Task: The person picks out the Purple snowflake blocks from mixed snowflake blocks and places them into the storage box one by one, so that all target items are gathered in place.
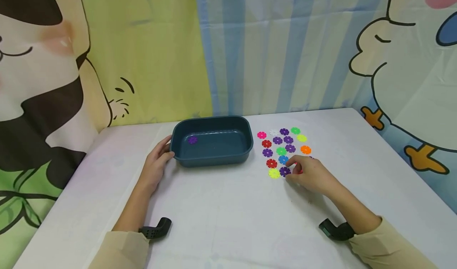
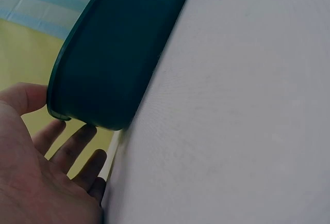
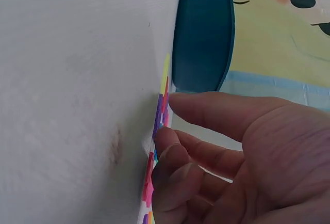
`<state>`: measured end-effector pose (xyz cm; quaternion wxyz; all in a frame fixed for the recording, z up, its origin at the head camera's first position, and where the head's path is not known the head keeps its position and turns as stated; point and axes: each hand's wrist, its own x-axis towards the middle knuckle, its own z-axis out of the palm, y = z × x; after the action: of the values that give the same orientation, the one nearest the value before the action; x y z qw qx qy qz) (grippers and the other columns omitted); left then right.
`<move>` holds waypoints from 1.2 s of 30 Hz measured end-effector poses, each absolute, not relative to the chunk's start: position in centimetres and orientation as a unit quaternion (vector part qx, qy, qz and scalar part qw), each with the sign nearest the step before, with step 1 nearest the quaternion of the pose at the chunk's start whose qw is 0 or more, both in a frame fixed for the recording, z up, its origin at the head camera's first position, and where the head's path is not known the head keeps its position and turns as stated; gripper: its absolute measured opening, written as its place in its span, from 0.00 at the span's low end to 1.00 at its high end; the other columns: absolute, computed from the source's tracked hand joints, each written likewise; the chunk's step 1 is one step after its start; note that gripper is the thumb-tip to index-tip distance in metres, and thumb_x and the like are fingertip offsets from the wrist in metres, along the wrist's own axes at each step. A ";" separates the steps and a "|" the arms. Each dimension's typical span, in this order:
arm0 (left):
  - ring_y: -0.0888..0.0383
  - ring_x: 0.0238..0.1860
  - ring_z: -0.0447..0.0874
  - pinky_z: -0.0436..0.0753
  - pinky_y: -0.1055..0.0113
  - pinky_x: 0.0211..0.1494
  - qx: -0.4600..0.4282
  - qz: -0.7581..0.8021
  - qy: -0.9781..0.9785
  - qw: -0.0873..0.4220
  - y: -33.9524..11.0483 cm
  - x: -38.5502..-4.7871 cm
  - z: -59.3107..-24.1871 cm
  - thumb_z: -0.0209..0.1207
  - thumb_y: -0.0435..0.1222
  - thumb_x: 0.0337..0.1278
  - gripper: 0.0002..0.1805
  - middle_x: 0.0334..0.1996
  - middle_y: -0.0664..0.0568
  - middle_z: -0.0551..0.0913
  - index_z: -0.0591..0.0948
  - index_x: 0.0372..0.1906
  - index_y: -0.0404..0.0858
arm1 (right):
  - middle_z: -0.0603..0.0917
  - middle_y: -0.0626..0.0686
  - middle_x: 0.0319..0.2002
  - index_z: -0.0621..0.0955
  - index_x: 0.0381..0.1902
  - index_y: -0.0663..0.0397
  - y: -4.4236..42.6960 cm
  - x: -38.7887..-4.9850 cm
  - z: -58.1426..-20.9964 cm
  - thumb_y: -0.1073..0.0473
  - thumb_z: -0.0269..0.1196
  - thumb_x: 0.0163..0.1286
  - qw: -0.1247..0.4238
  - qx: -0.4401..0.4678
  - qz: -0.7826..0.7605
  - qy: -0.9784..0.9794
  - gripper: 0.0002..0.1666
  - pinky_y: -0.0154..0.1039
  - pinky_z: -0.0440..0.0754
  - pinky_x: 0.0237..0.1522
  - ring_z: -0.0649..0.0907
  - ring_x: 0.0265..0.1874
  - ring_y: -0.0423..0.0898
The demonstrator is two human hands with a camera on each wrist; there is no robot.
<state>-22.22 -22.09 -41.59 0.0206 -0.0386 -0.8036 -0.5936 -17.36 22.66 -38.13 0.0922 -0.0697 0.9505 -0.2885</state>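
Observation:
My left hand (image 1: pixel 154 168) holds the left end of a dark blue-green bin (image 1: pixel 210 160), its thumb and fingertips against the rim and outer wall; the left wrist view shows this hand (image 2: pixel 46 167) on the bin (image 2: pixel 103 64). Inside the bin lies one purple disc (image 1: pixel 192 140). To the right of the bin, my right hand (image 1: pixel 312 174) reaches low over the notched discs, thumb and index finger apart around a purple disc (image 1: pixel 285 171). In the right wrist view nothing is gripped by the hand (image 3: pixel 232 157); whether the fingertips touch the disc I cannot tell.
Several flat discs, among them a green one (image 1: pixel 295 130), an orange one (image 1: pixel 305 149) and a yellow one (image 1: pixel 274 173), lie spread on the white table (image 1: pixel 228 213). Behind the table hangs a printed curtain (image 1: pixel 257 47).

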 end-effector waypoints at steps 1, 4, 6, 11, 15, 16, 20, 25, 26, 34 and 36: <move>0.48 0.75 0.69 0.60 0.50 0.80 -0.038 -0.594 -0.804 0.021 -22.1 -22.2 -41.6 0.48 0.36 0.75 0.32 0.74 0.41 0.72 0.62 0.81 0.49 | 0.79 0.52 0.31 0.83 0.55 0.58 22.6 -17.4 -38.2 0.59 0.72 0.65 0.094 -0.067 -0.285 0.951 0.21 0.36 0.77 0.30 0.75 0.31 0.47; 0.47 0.75 0.69 0.59 0.48 0.80 -0.037 -0.594 -0.803 0.022 -22.2 -22.2 -41.5 0.48 0.36 0.75 0.32 0.74 0.40 0.72 0.62 0.81 0.49 | 0.78 0.52 0.30 0.83 0.54 0.58 22.5 -17.5 -38.5 0.58 0.72 0.65 0.097 -0.057 -0.275 0.955 0.21 0.36 0.76 0.29 0.75 0.30 0.47; 0.47 0.75 0.69 0.59 0.47 0.81 -0.038 -0.594 -0.803 0.022 -22.2 -22.2 -41.5 0.48 0.36 0.75 0.32 0.74 0.40 0.72 0.62 0.81 0.49 | 0.77 0.51 0.29 0.83 0.53 0.57 22.5 -17.6 -38.7 0.58 0.73 0.65 0.094 -0.052 -0.268 0.957 0.21 0.35 0.75 0.28 0.74 0.29 0.47; 0.47 0.75 0.69 0.59 0.48 0.80 -0.037 -0.593 -0.804 0.021 -22.2 -22.2 -41.6 0.48 0.36 0.75 0.33 0.74 0.40 0.72 0.62 0.81 0.49 | 0.77 0.51 0.28 0.83 0.52 0.57 22.3 -17.6 -39.0 0.56 0.73 0.64 0.083 -0.049 -0.267 0.959 0.21 0.35 0.74 0.27 0.74 0.28 0.46; 0.47 0.75 0.68 0.60 0.50 0.80 -0.037 -0.594 -0.804 0.021 -22.3 -22.2 -41.7 0.48 0.36 0.75 0.33 0.75 0.40 0.71 0.62 0.81 0.48 | 0.77 0.51 0.28 0.83 0.51 0.58 22.3 -17.7 -39.2 0.57 0.73 0.64 0.070 -0.054 -0.271 0.959 0.19 0.34 0.74 0.26 0.74 0.28 0.46; 0.47 0.75 0.68 0.60 0.51 0.80 -0.038 -0.594 -0.803 0.021 -22.3 -22.2 -41.7 0.48 0.36 0.75 0.33 0.75 0.40 0.71 0.62 0.81 0.48 | 0.77 0.51 0.27 0.83 0.50 0.58 22.3 -17.7 -39.2 0.57 0.73 0.64 0.067 -0.056 -0.272 0.958 0.19 0.33 0.74 0.25 0.74 0.27 0.46; 0.47 0.76 0.68 0.59 0.50 0.81 -0.039 -0.596 -0.802 0.019 -22.3 -22.1 -41.7 0.48 0.36 0.75 0.32 0.75 0.40 0.70 0.61 0.82 0.48 | 0.76 0.51 0.27 0.82 0.49 0.58 22.3 -17.7 -39.2 0.59 0.73 0.64 0.060 -0.063 -0.278 0.957 0.18 0.33 0.73 0.24 0.74 0.27 0.46; 0.47 0.76 0.68 0.58 0.47 0.81 -0.036 -0.597 -0.802 0.020 -22.2 -22.1 -41.7 0.48 0.37 0.76 0.32 0.75 0.41 0.70 0.62 0.81 0.49 | 0.75 0.51 0.26 0.82 0.49 0.58 22.3 -17.6 -39.1 0.60 0.73 0.64 0.057 -0.071 -0.284 0.954 0.17 0.32 0.72 0.24 0.73 0.27 0.45; 0.47 0.75 0.68 0.58 0.47 0.81 -0.036 -0.597 -0.801 0.020 -22.2 -22.1 -41.7 0.48 0.37 0.76 0.32 0.75 0.41 0.71 0.62 0.81 0.49 | 0.75 0.51 0.26 0.82 0.49 0.58 22.3 -17.6 -39.1 0.60 0.73 0.64 0.056 -0.072 -0.285 0.954 0.18 0.32 0.71 0.24 0.73 0.27 0.45; 0.47 0.76 0.67 0.57 0.46 0.81 -0.042 -0.597 -0.801 0.019 -22.2 -22.1 -41.6 0.47 0.36 0.76 0.32 0.75 0.41 0.70 0.62 0.81 0.50 | 0.75 0.50 0.26 0.83 0.49 0.59 22.4 -17.6 -39.2 0.59 0.73 0.64 0.058 -0.069 -0.283 0.955 0.18 0.32 0.70 0.24 0.73 0.27 0.45; 0.47 0.76 0.67 0.57 0.46 0.82 -0.042 -0.597 -0.801 0.018 -22.1 -22.1 -41.6 0.47 0.36 0.76 0.32 0.75 0.41 0.70 0.62 0.81 0.50 | 0.75 0.51 0.27 0.83 0.48 0.59 22.4 -17.5 -39.2 0.59 0.73 0.63 0.053 -0.072 -0.281 0.956 0.17 0.33 0.71 0.25 0.73 0.28 0.46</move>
<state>-22.12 -22.14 -41.61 0.0183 -0.0420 -0.8012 -0.5966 -17.54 22.40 -39.17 0.0534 -0.0720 0.9555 -0.2809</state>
